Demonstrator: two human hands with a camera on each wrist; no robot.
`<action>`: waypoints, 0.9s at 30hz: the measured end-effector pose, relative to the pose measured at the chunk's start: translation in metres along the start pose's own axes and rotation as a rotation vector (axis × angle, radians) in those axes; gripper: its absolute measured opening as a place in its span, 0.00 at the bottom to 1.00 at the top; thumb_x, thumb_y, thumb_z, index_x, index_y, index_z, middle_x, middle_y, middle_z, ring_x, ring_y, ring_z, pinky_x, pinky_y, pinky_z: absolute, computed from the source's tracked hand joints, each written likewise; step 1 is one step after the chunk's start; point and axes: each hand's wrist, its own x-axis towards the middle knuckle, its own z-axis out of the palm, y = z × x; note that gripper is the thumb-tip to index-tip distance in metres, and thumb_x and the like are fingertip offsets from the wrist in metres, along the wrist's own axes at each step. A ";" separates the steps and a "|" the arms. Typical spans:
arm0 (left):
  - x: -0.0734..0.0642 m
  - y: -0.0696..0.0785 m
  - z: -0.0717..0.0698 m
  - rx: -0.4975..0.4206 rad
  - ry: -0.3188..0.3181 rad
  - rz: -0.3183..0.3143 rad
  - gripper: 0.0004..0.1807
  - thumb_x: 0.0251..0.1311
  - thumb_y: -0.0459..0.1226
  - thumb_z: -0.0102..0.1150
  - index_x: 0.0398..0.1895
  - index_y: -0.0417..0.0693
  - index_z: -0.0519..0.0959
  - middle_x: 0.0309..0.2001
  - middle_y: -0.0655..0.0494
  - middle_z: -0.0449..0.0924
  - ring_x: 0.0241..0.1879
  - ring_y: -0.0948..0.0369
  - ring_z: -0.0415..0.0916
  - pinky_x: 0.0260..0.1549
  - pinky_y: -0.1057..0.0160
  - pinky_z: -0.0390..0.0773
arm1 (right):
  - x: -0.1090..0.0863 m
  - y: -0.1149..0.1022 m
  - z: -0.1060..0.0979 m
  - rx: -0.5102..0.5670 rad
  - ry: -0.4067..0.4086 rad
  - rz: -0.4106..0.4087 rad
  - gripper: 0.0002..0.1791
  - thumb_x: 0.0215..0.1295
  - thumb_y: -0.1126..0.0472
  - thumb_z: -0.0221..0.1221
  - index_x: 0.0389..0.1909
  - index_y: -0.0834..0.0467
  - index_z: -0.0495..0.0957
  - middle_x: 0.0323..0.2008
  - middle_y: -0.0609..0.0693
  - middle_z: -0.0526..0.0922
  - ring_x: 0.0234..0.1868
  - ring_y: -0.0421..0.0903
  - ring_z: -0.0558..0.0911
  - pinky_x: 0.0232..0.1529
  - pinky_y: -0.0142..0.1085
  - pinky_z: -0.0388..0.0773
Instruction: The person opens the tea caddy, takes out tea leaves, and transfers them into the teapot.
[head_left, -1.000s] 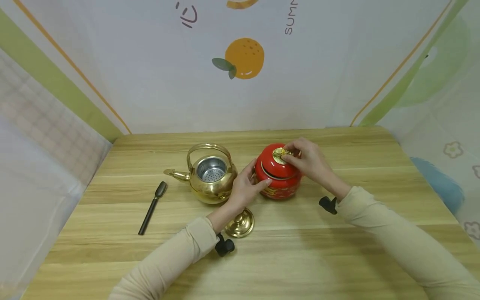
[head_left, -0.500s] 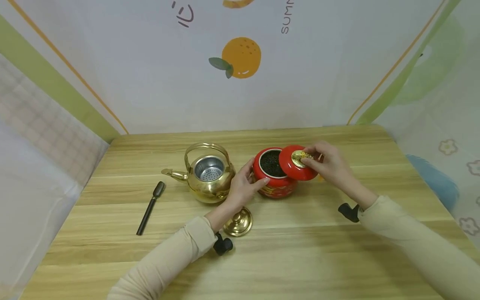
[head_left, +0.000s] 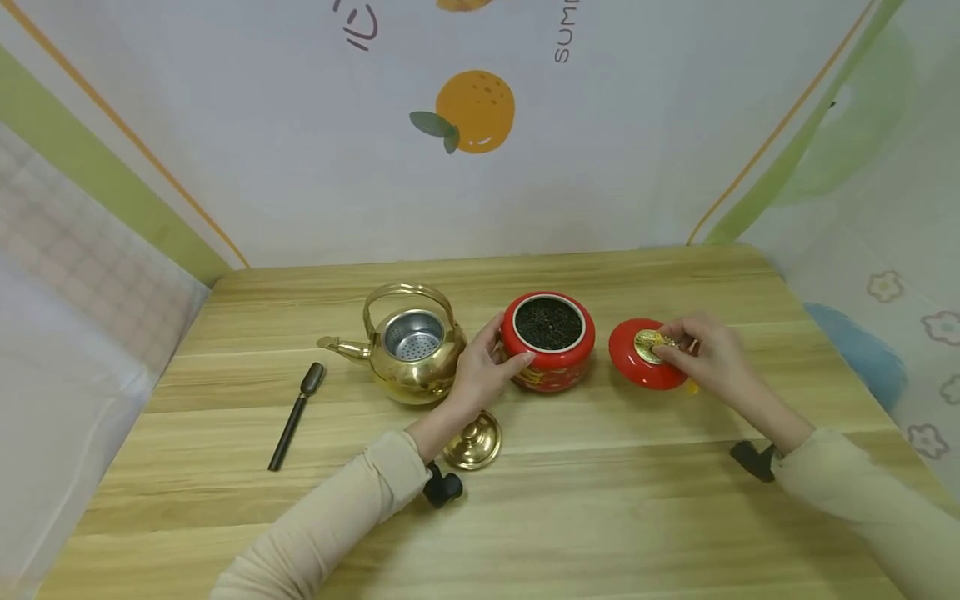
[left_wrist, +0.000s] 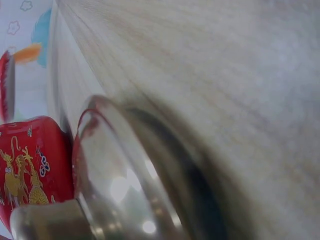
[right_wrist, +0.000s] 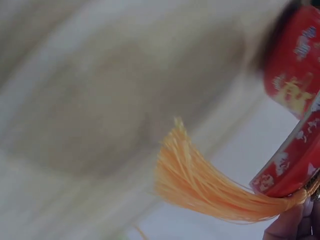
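A red tea jar (head_left: 551, 358) with gold decoration stands uncovered at mid-table, dark loose tea leaves (head_left: 550, 323) filling it almost to the white rim. My left hand (head_left: 480, 375) holds its left side, the thumb across the front. Off to the jar's right, my right hand (head_left: 708, 354) pinches the gold knob of the red lid (head_left: 637, 362). The lid hangs above the table, tilted, and in the right wrist view an orange tassel (right_wrist: 215, 192) dangles from it. Left of the jar is a gold teapot (head_left: 416, 375), uncovered, with a perforated metal strainer (head_left: 415, 337) inside.
A gold teapot lid (head_left: 474, 442) lies below my left wrist, partly behind it. At the left lies a dark tea scoop (head_left: 292, 425) with a long handle. A printed curtain (head_left: 585, 167) hangs behind the wooden table (head_left: 585, 508).
The red lid has come off the jar and moved right with my right hand, exposing the tea leaves. My left hand has stayed at the jar. The head view has shifted slightly.
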 end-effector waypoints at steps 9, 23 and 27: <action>0.001 -0.003 -0.001 0.001 -0.005 0.009 0.42 0.56 0.29 0.63 0.71 0.36 0.52 0.70 0.40 0.56 0.66 0.49 0.61 0.63 0.59 0.66 | -0.017 0.015 0.007 -0.052 -0.092 0.047 0.08 0.45 0.73 0.68 0.27 0.65 0.80 0.22 0.48 0.76 0.24 0.32 0.67 0.20 0.25 0.68; 0.001 -0.003 -0.001 0.007 -0.006 0.024 0.42 0.56 0.30 0.63 0.71 0.36 0.52 0.69 0.39 0.58 0.66 0.49 0.62 0.63 0.58 0.67 | -0.024 0.020 0.015 -0.030 -0.241 0.168 0.07 0.50 0.71 0.67 0.29 0.65 0.78 0.23 0.48 0.74 0.25 0.37 0.68 0.21 0.26 0.68; 0.002 -0.005 -0.001 0.006 -0.004 0.030 0.41 0.56 0.30 0.63 0.71 0.35 0.52 0.69 0.39 0.58 0.66 0.49 0.61 0.63 0.57 0.66 | -0.026 0.019 0.015 -0.022 -0.257 0.177 0.07 0.50 0.71 0.66 0.29 0.65 0.77 0.24 0.48 0.73 0.25 0.36 0.67 0.21 0.26 0.67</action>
